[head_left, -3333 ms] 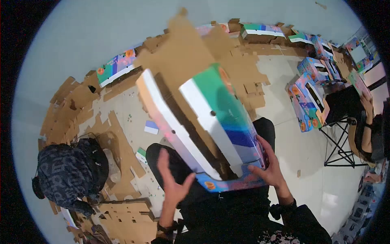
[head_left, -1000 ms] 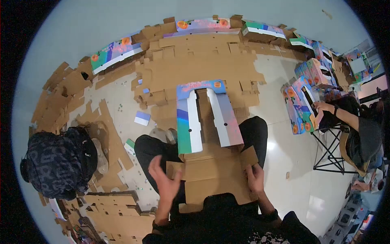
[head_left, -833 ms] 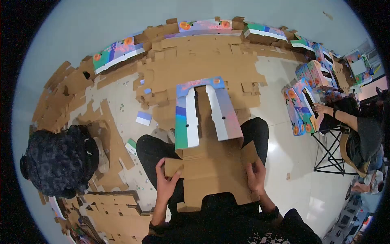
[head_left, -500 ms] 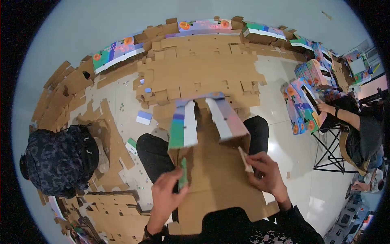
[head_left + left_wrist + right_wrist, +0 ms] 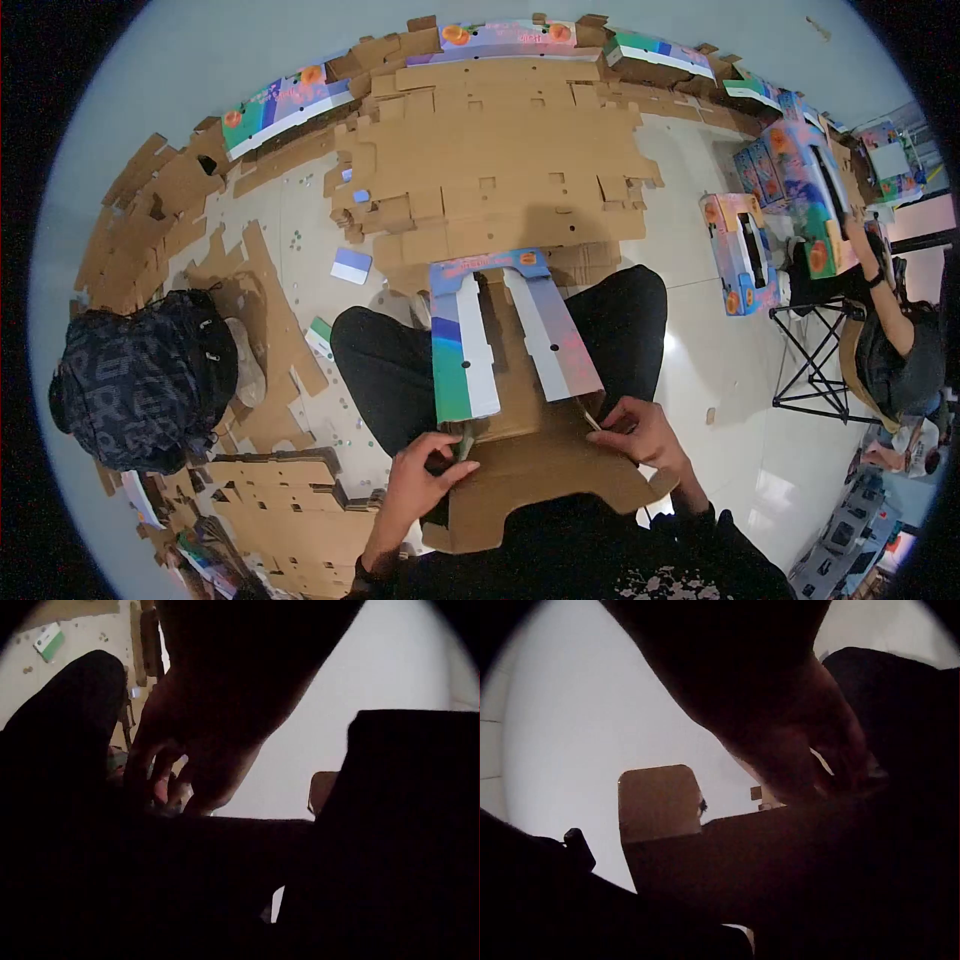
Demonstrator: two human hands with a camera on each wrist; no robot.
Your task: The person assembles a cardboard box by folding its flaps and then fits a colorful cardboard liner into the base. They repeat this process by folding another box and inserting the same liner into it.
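A partly folded carton [image 5: 462, 350], printed green, blue and pink, lies between the person's legs in the head view. Its brown end panel [image 5: 545, 478], with a curved cut-out, extends toward the body. At the left, the left hand [image 5: 420, 485] pinches a small side flap [image 5: 466, 441] between thumb and fingers. On the other side, the right hand [image 5: 645, 440] pinches the opposite flap [image 5: 588, 415]. Both wrist views are dark: the left hand [image 5: 199, 757] shows bent fingers, and the right hand [image 5: 802, 750] is at the edge of a cardboard panel [image 5: 660, 802].
Flat cardboard [image 5: 500, 140] covers the floor ahead. A dark backpack [image 5: 145, 380] lies at the left, above stacked cardboard [image 5: 290, 520]. At the right, another person's arm [image 5: 880, 285] reaches to printed boxes [image 5: 800, 180] beside a folding stool [image 5: 815, 355].
The carton was turned so its printed end points away, and its brown panel opened out. Both hands took hold of side flaps, which now stand folded inward; the end panel has tilted up.
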